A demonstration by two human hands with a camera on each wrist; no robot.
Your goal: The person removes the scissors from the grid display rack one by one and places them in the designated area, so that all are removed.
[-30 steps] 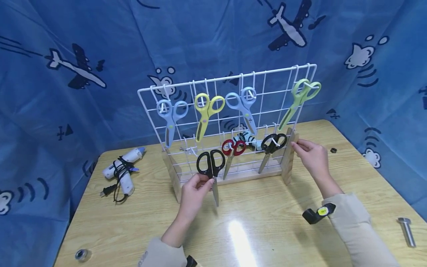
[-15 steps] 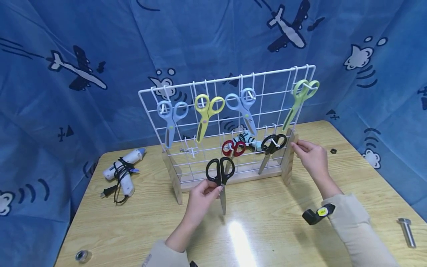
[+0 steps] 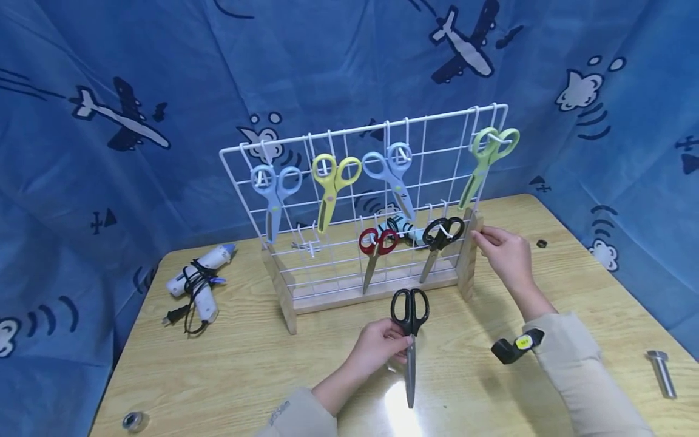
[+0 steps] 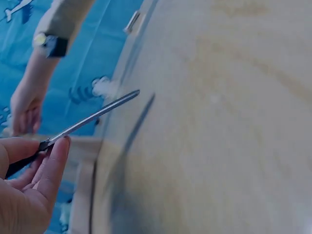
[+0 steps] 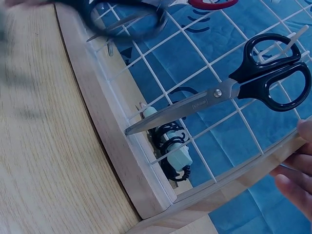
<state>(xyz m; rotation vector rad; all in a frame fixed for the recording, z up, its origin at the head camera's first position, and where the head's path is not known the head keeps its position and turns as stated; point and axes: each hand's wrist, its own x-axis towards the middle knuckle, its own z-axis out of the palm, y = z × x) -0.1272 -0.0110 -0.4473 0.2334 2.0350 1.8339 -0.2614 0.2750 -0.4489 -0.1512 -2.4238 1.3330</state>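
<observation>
My left hand [image 3: 377, 349] pinches black-handled scissors [image 3: 411, 373] near their pivot, blades down, above the table in front of a wire rack with a wooden base [image 3: 338, 301]. In the left wrist view their blades [image 4: 97, 114] stick out past my fingertips. At the rack's right end my right hand [image 3: 506, 254] holds the wooden side post [image 3: 466, 270], thumb in front. Beside it hang other black-handled scissors [image 5: 195, 105] on a lower hook, then red-handled scissors [image 3: 371, 264]. Along the upper row hang light blue scissors [image 3: 274, 197], yellow scissors [image 3: 329, 194], more light blue scissors [image 3: 395, 176] and green scissors [image 3: 483, 164].
A white glue gun [image 3: 203, 297] wrapped in black cord lies left of the rack. Behind the rack lies a light teal glue gun [image 3: 417, 237]. A bolt [image 3: 662, 373] is at right, a dark nut [image 3: 542, 243] at far right, and a metal ring-shaped part [image 3: 133, 420] at front left.
My left hand has carried the black-handled scissors away from the rack, rightward and toward me. My right hand stays on the side post.
</observation>
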